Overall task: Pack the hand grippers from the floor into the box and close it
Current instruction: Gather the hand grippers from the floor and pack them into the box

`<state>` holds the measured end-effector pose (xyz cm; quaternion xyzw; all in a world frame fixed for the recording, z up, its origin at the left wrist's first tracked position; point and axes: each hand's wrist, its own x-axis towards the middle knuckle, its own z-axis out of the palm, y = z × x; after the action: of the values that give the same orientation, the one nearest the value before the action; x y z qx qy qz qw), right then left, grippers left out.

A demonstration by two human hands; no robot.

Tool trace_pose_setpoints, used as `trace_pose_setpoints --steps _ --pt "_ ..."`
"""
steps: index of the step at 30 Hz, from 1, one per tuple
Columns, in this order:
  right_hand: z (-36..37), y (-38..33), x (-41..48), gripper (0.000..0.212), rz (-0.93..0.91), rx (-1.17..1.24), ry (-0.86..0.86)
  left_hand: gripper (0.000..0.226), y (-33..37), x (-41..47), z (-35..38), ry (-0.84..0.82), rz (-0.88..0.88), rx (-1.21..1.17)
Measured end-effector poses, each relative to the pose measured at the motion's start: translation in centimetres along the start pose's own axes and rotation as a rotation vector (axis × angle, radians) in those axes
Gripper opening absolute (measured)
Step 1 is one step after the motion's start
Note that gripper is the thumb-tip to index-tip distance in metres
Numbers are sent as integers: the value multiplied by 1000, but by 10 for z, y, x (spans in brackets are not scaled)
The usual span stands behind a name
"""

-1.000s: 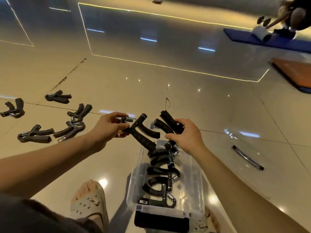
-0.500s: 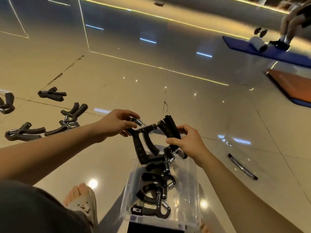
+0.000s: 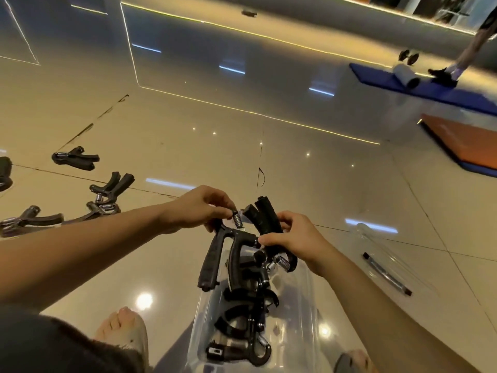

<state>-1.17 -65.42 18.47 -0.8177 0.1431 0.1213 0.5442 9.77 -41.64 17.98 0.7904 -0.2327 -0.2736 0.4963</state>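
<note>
Both hands now lower than a sec ago, w/ the two grippers tipped handles-down right over the box [image 3: 304, 313] — so the drop-in looks imminent, not done yet. Left hand [image 3: 199, 208] pinches the spring end of gripper A [image 3: 223, 254], grip closed on it, handles hanging toward the box's far end. Right hand [image 3: 293, 238] is wrapped round gripper B [image 3: 265, 219], grip closed on it too, handles pointing up, spring end low by the rim. Box is clear plastic, on the floor [image 3: 295, 162] btwn the feet; inside, a row of black grippers [image 3: 242, 319] lying nose to tail, roughly four, hard to count. Room left at the far end, I'd say. Lid [image 3: 387, 265] lies off to the right, well apart. Five or so loose grippers [image 3: 107, 192] wait at left on the floor, one cut by the frame edge — plenty to go before closing.
</note>
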Motion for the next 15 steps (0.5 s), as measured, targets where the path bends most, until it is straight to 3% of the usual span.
trace_pose_setpoints --steps 7,15 --pt "31 19 11 55 110 -1 -109 13 -33 2 2 -53 -5 109" --pt "68 47 12 44 308 186 -52 13 -63 5 15 0 -75 44"
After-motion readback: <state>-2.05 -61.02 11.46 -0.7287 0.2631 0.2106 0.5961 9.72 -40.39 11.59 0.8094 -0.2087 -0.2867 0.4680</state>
